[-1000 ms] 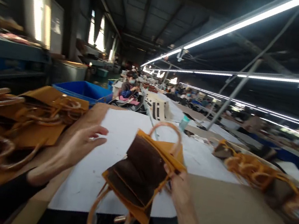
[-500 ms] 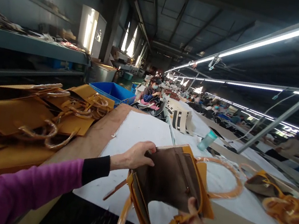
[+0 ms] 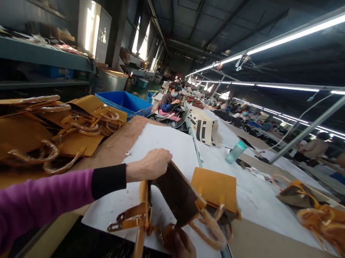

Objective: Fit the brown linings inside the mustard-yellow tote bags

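A mustard-yellow handbag (image 3: 177,192) with a dark brown lining is held tilted over the white sheet, its handles wrapped in clear film. My left hand (image 3: 154,165) is closed on its upper left edge, knuckles up. Low at the bag's near side, my right hand (image 3: 184,255) is closed around an orange-brown part of it, slightly blurred. Straps with metal fittings (image 3: 128,220) hang at the bag's left. A yellow flap (image 3: 215,187) stands out on the right side, beside a wrapped handle (image 3: 213,229).
Several yellow bags (image 3: 21,133) are piled at the left. More wrapped bag parts (image 3: 336,220) lie at the right. A teal bottle (image 3: 236,152) stands on the table beyond the bag. Behind the pile is a blue bin (image 3: 124,102); a seated person (image 3: 171,100) works further off.
The handbag has been turned, so its wide opening no longer faces me and its yellow flap shows. My right hand has moved left; my left hand has shifted slightly left.
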A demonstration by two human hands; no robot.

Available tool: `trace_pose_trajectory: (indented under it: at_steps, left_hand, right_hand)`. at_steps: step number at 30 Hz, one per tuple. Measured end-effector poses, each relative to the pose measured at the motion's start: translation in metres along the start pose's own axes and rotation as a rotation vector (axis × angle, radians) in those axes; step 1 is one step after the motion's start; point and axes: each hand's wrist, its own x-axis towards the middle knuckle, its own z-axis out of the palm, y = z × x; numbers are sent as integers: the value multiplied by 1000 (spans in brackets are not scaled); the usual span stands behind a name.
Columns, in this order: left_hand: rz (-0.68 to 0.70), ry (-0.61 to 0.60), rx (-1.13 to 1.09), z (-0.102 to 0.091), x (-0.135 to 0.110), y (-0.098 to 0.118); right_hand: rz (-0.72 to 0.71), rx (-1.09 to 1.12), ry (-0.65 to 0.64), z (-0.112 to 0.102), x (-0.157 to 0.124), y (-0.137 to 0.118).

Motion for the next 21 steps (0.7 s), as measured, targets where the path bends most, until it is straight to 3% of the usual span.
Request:
trace_pose_trajectory:
  at_steps: [2,4,5,7,8,9,11,16,21]
  left_hand:
    - [30,-32,76,4,-2,-1]
    - [41,-46,88,7,-2,-4]
    - [45,-52,83,8,-2,-5]
    - [69,-59,66,8,0,-7]
    - [87,-61,56,8,1,-7]
    - [106,-62,44,8,2,-7]
    - [135,-49,12,9,4,-8]
    - [295,-34,-166,14,4,-24]
    - [462,-61,-368,17,8,-41]
  right_hand:
    - [36,-234,-50,-9,-15,-2]
    - [-70,-515,-6,-16,-34,-17]
    - [-197,-653,56,-16,-43,-29]
    - [-598,-857,259,-12,-52,-56]
    - [-797,-949,299,-8,-51,-69]
    - [-933,-1038,350,-3,-47,-82]
    - [-1044,-1180,391,8,-30,-101]
    - [-765,-1278,127,22,17,-124]
    - [-613,-1189,-27,15,28,-141]
